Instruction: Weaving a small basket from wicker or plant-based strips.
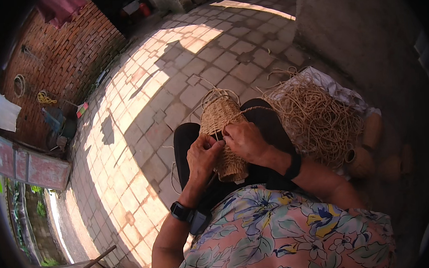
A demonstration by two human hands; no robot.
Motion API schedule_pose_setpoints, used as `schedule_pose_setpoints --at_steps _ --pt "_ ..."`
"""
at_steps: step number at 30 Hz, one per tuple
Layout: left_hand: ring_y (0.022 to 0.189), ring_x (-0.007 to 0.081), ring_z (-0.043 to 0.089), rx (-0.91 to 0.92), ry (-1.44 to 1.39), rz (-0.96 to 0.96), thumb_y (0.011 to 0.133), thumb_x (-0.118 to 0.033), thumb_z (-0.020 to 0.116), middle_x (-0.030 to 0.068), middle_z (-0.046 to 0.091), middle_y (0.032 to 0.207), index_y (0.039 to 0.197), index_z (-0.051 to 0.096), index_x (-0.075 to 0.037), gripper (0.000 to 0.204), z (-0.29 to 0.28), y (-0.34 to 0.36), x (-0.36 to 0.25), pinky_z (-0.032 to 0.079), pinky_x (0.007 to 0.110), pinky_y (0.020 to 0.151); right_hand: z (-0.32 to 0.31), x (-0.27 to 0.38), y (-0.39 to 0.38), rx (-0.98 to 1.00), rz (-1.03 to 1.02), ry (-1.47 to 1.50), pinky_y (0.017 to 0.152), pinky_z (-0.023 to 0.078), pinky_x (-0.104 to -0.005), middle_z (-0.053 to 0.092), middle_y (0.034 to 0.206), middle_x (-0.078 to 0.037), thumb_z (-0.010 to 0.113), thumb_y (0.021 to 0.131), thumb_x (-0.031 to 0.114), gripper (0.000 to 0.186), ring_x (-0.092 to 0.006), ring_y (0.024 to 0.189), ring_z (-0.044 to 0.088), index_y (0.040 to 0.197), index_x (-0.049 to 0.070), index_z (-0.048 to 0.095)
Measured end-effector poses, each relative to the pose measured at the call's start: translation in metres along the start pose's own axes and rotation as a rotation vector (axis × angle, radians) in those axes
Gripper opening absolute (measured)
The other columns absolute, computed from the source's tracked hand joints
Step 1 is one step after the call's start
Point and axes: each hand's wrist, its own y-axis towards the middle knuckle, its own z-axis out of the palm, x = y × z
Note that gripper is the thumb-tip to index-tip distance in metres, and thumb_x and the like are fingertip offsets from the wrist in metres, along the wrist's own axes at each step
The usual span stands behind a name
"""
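Observation:
A woven tan straw basket piece (218, 111) lies lengthwise between my knees, with loose cords at its far end and a gap crossed by strands near its middle. My left hand (203, 154) is at that gap from the left, fingers bent and pinched on the weaving. My right hand (244, 142) grips the piece from the right, its thumb and fingers close to my left fingertips at the strands. A twisted cord (259, 109) runs off to the right from the piece. What exactly the fingertips pinch is small and partly hidden.
A heap of tan cord (312, 118) on white sacking lies to my right, beside several woven cylinders (371, 134). A brick wall (72, 49) with hanging coils is at the upper left, a concrete wall (345, 23) at the right. Sunlight crosses the paving (127, 154).

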Motion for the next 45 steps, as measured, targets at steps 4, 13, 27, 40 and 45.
schedule_pose_setpoints --at_steps 4,13,27,40,45 --pt "0.058 0.0117 0.058 0.010 -0.031 0.000 0.072 -0.029 0.072 0.0034 0.061 0.063 0.075 0.061 -0.006 0.026 0.000 0.000 0.004 0.045 0.027 0.056 0.005 0.005 0.000 -0.009 0.087 -0.055 0.065 0.048 -0.0453 0.062 0.073 -0.018 0.059 0.075 0.011 0.011 -0.0356 0.070 0.062 0.076 0.001 0.056" --pt "0.061 0.0074 0.055 0.080 -0.293 0.007 0.077 -0.022 0.069 0.0010 0.060 0.067 0.081 0.062 -0.004 0.020 -0.005 -0.004 0.013 0.044 0.026 0.056 -0.033 -0.023 -0.012 -0.123 0.309 0.238 0.062 0.047 -0.0422 0.060 0.069 -0.015 0.058 0.071 0.002 0.013 -0.0337 0.066 0.061 0.083 0.003 0.054" --pt "0.067 0.0141 0.061 0.171 0.057 0.416 0.085 -0.012 0.057 0.0110 0.065 0.078 0.101 0.060 0.000 0.021 -0.005 -0.007 -0.039 0.048 0.028 0.062 -0.069 -0.070 -0.038 0.024 0.691 1.092 0.051 0.051 -0.0214 0.057 0.076 -0.002 0.070 0.082 0.018 0.023 -0.0070 0.060 0.056 0.091 0.005 0.052" --pt "0.066 0.0115 0.060 0.240 -0.204 0.181 0.083 -0.014 0.061 0.0060 0.064 0.075 0.096 0.061 -0.003 0.017 0.005 -0.004 -0.036 0.050 0.026 0.061 -0.013 -0.034 -0.021 -0.106 0.382 0.058 0.062 0.050 -0.0439 0.063 0.071 -0.015 0.069 0.071 0.012 0.029 -0.0360 0.069 0.063 0.087 0.004 0.046" --pt "0.058 0.0080 0.054 0.171 -0.468 0.083 0.084 -0.018 0.062 0.0051 0.064 0.076 0.090 0.057 -0.005 0.015 0.003 -0.008 -0.032 0.043 0.022 0.052 -0.006 -0.026 -0.004 -0.129 0.342 0.015 0.062 0.049 -0.0467 0.060 0.068 -0.017 0.062 0.071 0.005 0.025 -0.0382 0.069 0.062 0.089 0.004 0.044"
